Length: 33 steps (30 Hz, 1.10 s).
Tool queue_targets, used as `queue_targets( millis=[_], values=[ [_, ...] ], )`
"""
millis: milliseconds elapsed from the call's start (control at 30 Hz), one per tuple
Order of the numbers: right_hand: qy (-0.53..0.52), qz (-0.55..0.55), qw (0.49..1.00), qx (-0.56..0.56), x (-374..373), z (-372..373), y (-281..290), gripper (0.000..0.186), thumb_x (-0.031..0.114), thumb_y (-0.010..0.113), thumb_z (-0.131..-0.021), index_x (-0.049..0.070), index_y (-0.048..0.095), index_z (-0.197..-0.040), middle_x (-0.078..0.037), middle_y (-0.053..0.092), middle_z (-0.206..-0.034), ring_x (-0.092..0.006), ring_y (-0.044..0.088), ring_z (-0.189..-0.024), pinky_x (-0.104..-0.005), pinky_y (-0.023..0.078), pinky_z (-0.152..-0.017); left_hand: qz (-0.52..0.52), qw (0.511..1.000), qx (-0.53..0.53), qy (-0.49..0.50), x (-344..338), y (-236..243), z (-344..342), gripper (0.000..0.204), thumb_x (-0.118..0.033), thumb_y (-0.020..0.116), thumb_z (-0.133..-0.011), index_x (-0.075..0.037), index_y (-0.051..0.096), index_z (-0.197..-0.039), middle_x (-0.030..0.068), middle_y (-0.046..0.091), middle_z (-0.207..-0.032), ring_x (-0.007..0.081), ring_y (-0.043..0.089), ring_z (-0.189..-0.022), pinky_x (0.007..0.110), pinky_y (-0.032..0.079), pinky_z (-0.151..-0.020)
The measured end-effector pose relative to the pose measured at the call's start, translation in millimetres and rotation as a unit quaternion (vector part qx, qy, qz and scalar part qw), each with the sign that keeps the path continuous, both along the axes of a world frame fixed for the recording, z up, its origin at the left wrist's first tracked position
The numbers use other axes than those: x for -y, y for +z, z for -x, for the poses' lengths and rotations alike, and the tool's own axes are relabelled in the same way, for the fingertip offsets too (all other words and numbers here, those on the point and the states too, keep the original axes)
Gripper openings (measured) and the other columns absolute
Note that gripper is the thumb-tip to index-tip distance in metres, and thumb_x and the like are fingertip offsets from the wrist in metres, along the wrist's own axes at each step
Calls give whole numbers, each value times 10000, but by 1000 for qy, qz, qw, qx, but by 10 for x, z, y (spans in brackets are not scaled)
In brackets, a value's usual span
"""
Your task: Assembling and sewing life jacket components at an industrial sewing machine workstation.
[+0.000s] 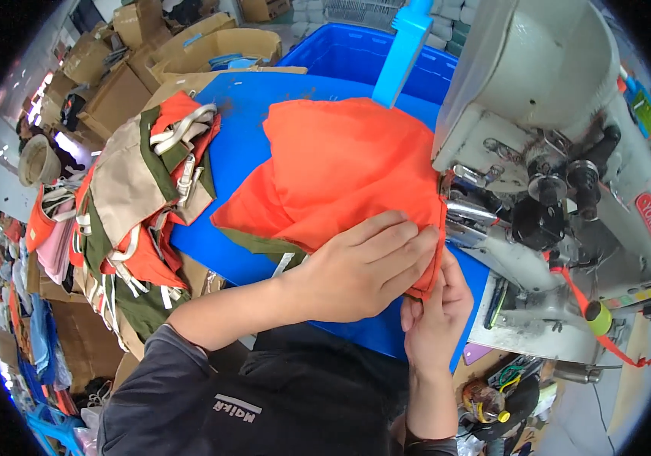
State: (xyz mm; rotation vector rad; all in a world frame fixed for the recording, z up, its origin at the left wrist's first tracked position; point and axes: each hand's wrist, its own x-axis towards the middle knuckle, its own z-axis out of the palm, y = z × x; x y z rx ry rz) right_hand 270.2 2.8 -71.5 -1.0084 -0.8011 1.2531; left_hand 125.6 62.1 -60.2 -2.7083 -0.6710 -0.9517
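Observation:
An orange cloth piece (348,159) with a dark green part showing at its lower left lies spread over the blue tabletop (238,148). Its right edge, with a narrow sewn border, reaches the metal parts by the needle area of the sewing machine (530,152). My left hand (367,266) rests on the cloth with fingers stretched out over it, close to that border. At the cloth's lower right corner, my right hand (441,308) pinches the edge between thumb and fingers. Some of its fingers are hidden beneath the fabric.
Left of the cloth sits a pile of orange, beige and green sewn pieces (131,178) with white straps. A light blue upright bar (405,53) stands behind it, before a blue crate (333,49). Cardboard boxes (124,91) fill the back left. A red ribbon (606,342) hangs at the machine.

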Motion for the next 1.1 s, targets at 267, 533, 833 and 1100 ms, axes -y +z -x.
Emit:
queue_targets(
  millis=[267, 533, 833, 1100],
  values=[
    [-11, -13, 1000, 17, -124, -13, 3, 320, 155, 496, -1029, -22, 521, -1294, 28, 589, -764, -1, 377, -459, -160, 303, -388, -33, 999, -5, -12, -174, -55, -44, 336, -182, 587, -786, -6, 658, -1064, 115, 591, -1253, 244, 564, -1104, 407, 457, -991],
    [-20, -10, 999, 35, -183, -23, 46, 267, 180, 498, -1032, -11, 550, -1210, 30, 578, -721, -2, 377, -442, -160, 301, -386, -30, 999, -3, -26, -256, -70, -51, 331, -194, 574, -817, -9, 650, -1080, 114, 594, -1251, 251, 554, -1124, 418, 450, -1004],
    [-10, -18, 999, 28, -185, -48, 18, 280, 209, 505, -1034, -6, 552, -1206, 30, 565, -734, -3, 401, -469, -161, 331, -400, -24, 999, -8, -26, -209, -46, -24, 335, -192, 584, -820, -6, 647, -1091, 114, 594, -1247, 274, 559, -1119, 427, 446, -1011],
    [-7, -20, 994, 106, -167, -129, 16, 235, 87, 531, -1001, 5, 489, -1218, -22, 613, -800, -64, 530, -587, -195, 437, -501, 242, 963, 117, 18, -479, 469, 177, 86, -48, 609, -882, -12, 658, -943, 133, 666, -921, 316, 658, -900, 396, 529, -790]
  ],
)
